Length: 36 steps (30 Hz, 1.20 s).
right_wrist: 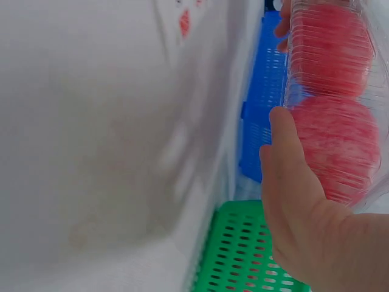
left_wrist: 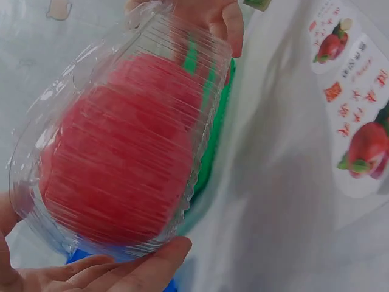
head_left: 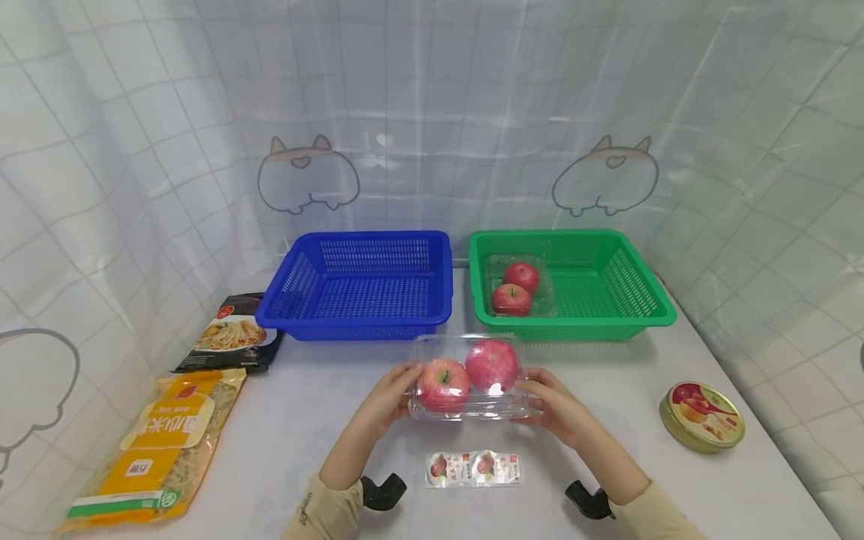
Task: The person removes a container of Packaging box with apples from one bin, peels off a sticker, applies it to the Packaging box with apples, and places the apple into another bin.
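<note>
Both forearms reach from the lower centre of the frame upward. The left hand and the right hand face each other, fingers curled in a grip.

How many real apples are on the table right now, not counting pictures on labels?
4. Two sit in the clear plastic box held between the left hand and right hand. Two more lie in a second clear box inside the green basket. None visible elsewhere.
</note>
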Available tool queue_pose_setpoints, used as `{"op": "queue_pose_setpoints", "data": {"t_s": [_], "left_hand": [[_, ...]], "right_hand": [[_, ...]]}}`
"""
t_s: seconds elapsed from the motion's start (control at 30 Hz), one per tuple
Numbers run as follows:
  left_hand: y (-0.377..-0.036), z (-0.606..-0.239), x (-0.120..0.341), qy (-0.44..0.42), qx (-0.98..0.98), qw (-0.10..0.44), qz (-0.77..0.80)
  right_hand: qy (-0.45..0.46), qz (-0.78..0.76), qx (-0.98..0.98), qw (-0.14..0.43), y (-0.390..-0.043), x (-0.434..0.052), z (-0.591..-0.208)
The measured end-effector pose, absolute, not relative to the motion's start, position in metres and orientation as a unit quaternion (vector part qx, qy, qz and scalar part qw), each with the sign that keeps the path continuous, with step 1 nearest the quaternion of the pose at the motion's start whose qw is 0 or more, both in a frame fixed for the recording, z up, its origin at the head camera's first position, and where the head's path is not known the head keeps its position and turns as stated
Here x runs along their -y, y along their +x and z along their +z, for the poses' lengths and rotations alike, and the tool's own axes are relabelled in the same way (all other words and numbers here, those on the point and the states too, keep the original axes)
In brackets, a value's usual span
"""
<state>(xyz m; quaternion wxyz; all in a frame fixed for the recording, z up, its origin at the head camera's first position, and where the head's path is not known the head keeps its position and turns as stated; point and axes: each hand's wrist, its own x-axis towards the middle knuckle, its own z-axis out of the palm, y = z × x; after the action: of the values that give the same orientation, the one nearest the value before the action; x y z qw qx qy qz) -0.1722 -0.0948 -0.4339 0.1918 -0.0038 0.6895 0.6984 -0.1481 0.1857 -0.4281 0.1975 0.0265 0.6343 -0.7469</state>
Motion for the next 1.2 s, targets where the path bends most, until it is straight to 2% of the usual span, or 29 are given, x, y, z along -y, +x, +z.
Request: {"op": "queue_pose_setpoints", "data": {"t_s": [0.2, 1.2], "left_hand": [[-0.175, -0.442, 0.094, -0.012, -0.701, 0.178, 0.690], [-0.176, -0.460, 0.091, -0.032, -0.757, 0.117, 0.642]], "right_hand": [[-0.002, -0.751, -0.628, 0.203, -0.152, -0.187, -0.439], [0.071, -0.679, -0.708, 0.183, -0.157, -0.177, -0.452]]}}
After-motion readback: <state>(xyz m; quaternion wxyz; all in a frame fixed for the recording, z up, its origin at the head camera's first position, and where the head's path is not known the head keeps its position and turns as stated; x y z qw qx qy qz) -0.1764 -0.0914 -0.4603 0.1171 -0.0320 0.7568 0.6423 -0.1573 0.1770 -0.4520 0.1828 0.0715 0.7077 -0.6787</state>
